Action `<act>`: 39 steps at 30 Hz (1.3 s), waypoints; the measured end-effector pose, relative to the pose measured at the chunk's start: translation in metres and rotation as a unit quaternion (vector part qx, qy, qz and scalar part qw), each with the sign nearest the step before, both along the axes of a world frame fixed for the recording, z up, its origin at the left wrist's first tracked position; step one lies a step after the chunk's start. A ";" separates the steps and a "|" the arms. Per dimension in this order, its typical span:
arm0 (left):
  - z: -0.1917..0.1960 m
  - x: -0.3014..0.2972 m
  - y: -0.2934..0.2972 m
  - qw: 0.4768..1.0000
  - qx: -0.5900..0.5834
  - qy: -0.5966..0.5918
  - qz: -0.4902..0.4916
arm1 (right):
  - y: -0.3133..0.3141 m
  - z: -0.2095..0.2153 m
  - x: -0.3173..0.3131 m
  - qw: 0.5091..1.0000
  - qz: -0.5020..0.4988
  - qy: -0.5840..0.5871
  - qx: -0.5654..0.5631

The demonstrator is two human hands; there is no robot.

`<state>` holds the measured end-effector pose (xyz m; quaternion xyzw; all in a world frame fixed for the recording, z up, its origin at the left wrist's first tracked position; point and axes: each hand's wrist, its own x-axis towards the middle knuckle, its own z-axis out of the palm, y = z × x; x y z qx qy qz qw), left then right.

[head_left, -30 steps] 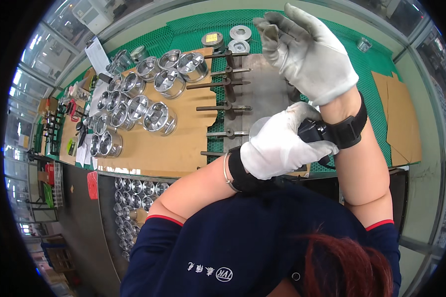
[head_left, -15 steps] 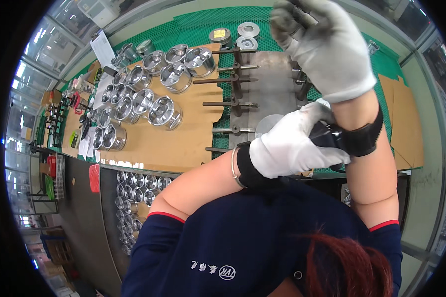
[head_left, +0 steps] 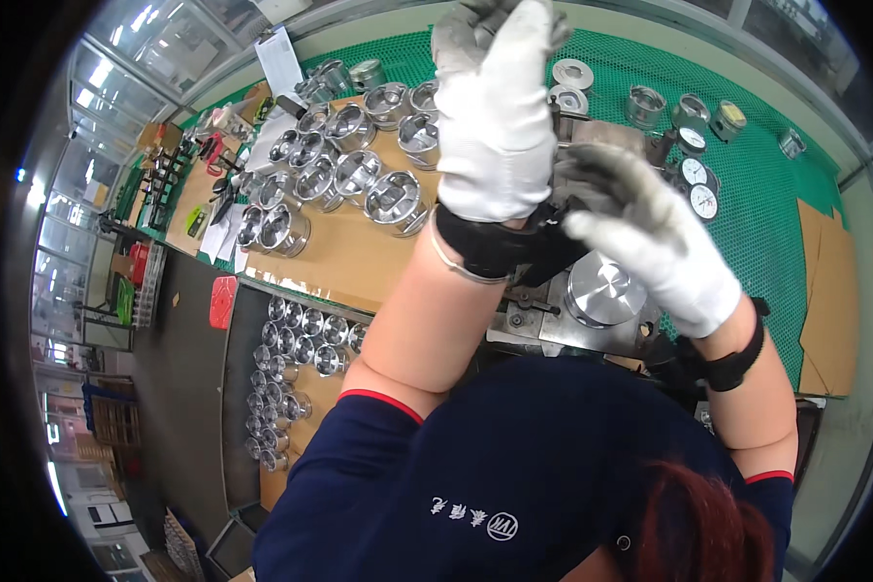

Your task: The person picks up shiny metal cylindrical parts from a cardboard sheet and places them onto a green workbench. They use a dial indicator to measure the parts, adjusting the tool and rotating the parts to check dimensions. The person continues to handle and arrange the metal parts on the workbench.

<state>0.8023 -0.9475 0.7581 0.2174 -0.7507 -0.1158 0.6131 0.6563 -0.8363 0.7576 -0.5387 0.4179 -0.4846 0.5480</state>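
My left hand (head_left: 495,126), in a white glove with grey finger ends, is raised over the bench near the top edge. Its fingers curl loosely inward, and I see nothing in them. Around that wrist runs a black strap (head_left: 480,242) with a black device (head_left: 550,242) on its side. My right hand (head_left: 655,233), gloved alike, reaches across to this device with thumb and fingers apart, slightly blurred; whether they touch it I cannot tell. Below the right hand a round, shiny metal piston (head_left: 606,289) lies on a metal fixture (head_left: 524,325). My right wrist also wears a black strap (head_left: 732,364).
Several metal pistons (head_left: 395,201) stand on brown cardboard (head_left: 349,262) to the left. Dial gauges (head_left: 703,202) and more pistons (head_left: 645,107) are on the green mat (head_left: 761,242) at the right. Beneath the bench are more pistons (head_left: 330,359). Folded cardboard (head_left: 826,301) leans at far right.
My left hand has let go of the black device on my right wrist and risen. My right hand has come down to the left wrist. The view has shifted right, baring the fixture and gauges.
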 end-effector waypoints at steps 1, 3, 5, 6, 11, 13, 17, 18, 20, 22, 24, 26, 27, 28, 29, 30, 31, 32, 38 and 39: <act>0.005 -0.002 0.002 0.971 -0.132 -0.070 0.188 | -0.002 -0.003 0.009 1.000 0.010 0.015 -0.010; 0.003 -0.012 -0.002 0.992 0.038 0.115 0.019 | 0.003 0.000 0.024 0.999 0.010 -0.043 0.024; 0.011 -0.005 0.002 0.983 -0.082 -0.007 0.162 | 0.003 0.002 0.030 0.998 -0.012 -0.034 0.051; 0.013 -0.002 0.003 0.960 -0.141 -0.068 0.231 | 0.001 0.002 0.029 0.998 -0.020 -0.012 0.065; 0.004 -0.008 -0.006 0.991 -0.034 0.113 0.056 | 0.007 -0.004 0.033 0.999 -0.030 -0.020 0.035; 0.008 -0.004 -0.005 0.965 -0.139 -0.003 0.223 | 0.009 -0.007 0.034 0.998 -0.043 -0.015 0.032; 0.027 -0.027 0.015 0.978 0.080 0.181 0.072 | 0.010 -0.024 0.039 0.997 -0.077 0.001 0.010; 0.020 -0.019 -0.003 0.971 -0.152 0.031 0.181 | 0.010 -0.027 0.039 0.996 -0.088 0.015 0.003; 0.015 -0.020 -0.005 0.973 -0.159 -0.016 0.163 | 0.010 -0.029 0.041 0.995 -0.082 0.059 0.010; 0.015 -0.018 -0.002 0.987 -0.102 0.005 0.127 | 0.012 -0.026 0.042 0.995 -0.059 0.066 0.036; 0.010 -0.017 0.001 0.981 0.127 0.124 -0.083 | 0.018 -0.026 0.045 0.995 -0.044 0.040 0.086; 0.016 -0.011 0.006 0.961 0.227 0.118 -0.109 | 0.025 -0.020 0.050 0.991 -0.030 -0.001 0.129; 0.027 -0.009 0.016 0.983 0.182 -0.015 0.008 | 0.024 -0.021 0.049 0.991 -0.041 0.048 0.118; 0.025 -0.008 0.017 0.966 0.228 0.067 -0.102 | 0.024 -0.021 0.050 0.989 -0.043 0.095 0.105; 0.021 -0.009 0.018 0.929 0.269 0.146 -0.210 | 0.024 -0.020 0.052 0.985 -0.045 0.141 0.091; 0.019 -0.009 0.020 0.871 0.304 0.223 -0.314 | 0.027 -0.017 0.054 0.990 -0.029 0.101 0.097; 0.027 -0.012 0.025 0.963 0.134 0.130 -0.196 | 0.032 -0.013 0.053 0.992 -0.020 0.064 0.105; 0.036 -0.016 0.031 0.996 -0.036 0.076 -0.030 | 0.034 -0.011 0.052 0.993 -0.010 0.026 0.113; 0.018 -0.026 0.005 0.956 -0.286 0.014 0.061 | 0.031 -0.015 0.056 0.995 -0.031 0.075 0.061; 0.018 -0.029 0.010 0.981 -0.173 0.082 -0.024 | 0.032 -0.016 0.058 0.996 -0.021 0.034 0.082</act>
